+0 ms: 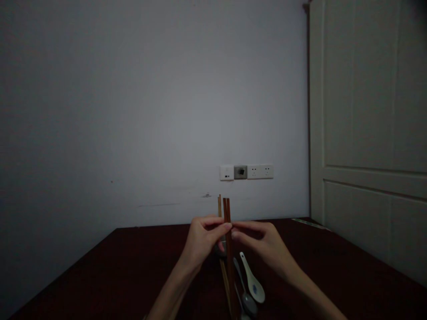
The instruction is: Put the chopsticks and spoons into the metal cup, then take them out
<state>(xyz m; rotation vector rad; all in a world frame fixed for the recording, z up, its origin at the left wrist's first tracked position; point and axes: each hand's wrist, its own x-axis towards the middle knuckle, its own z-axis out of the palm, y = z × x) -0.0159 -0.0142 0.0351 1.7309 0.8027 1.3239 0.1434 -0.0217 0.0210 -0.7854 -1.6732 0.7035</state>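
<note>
Your left hand pinches the brown chopsticks between thumb and fingers, tips rising above the far edge of the counter in view. Your right hand meets them with thumb and forefinger slightly parted; whether it grips, you cannot tell. The white spoon lies below your right hand. Dark surface stretches from your forearms to the left and right edges; the far edge meets the wall.
</note>
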